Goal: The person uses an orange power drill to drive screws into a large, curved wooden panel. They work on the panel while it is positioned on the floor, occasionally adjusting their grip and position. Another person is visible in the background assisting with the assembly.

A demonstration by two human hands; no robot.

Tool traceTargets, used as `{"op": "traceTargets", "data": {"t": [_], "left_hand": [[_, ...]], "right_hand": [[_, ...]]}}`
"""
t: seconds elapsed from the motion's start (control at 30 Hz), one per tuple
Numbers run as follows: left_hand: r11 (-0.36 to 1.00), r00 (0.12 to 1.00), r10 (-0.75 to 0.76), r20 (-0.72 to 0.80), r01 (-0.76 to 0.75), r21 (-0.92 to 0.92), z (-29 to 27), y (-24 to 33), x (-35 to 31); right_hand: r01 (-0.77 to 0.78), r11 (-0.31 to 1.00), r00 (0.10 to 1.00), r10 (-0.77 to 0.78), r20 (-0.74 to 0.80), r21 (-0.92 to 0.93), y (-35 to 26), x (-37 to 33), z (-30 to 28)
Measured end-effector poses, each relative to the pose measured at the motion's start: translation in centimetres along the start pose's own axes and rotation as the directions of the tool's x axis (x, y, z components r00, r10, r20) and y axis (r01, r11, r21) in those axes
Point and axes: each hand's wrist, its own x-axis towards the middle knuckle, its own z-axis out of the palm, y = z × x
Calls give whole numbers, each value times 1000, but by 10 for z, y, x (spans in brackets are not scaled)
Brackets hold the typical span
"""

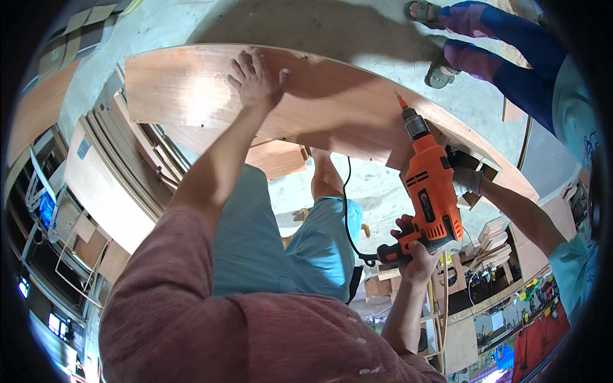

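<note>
My left hand lies with its fingers spread on the upper part of a long reddish-brown wooden panel, near its far edge. In my right hand is an orange and black corded power drill, gripped by its handle. The drill's bit points away from me over the right part of the panel; whether its tip touches the wood I cannot tell. A black cord runs from the handle's base and curves up towards the panel's near edge.
A co-worker stands at the right, their gloved hand by a wooden frame at the panel's right end. Curved panels lean in a stack on the left. Tools and wood pieces fill shelving at the lower right.
</note>
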Motion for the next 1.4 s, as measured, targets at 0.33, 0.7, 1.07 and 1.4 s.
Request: {"op": "traceTargets", "data": {"t": [0.33, 0.7, 1.07, 1.4], "left_hand": [[742, 745, 662, 80, -637, -207, 62, 149, -33], [913, 911, 367, 188, -392, 116, 54, 66, -13], [962, 943, -266, -199, 246, -116, -43, -118, -88], [771, 609, -356, 709, 620, -145, -57, -174, -480]], "right_hand": [[92, 991, 986, -77, 146, -96, -19, 12, -57], [77, 957, 978, -18, 210, -280, -42, 12, -93], [18, 941, 931, 108, 350, -339, -40, 18, -94], [111, 830, 932, 105, 348, -547, -79, -30, -118]]}}
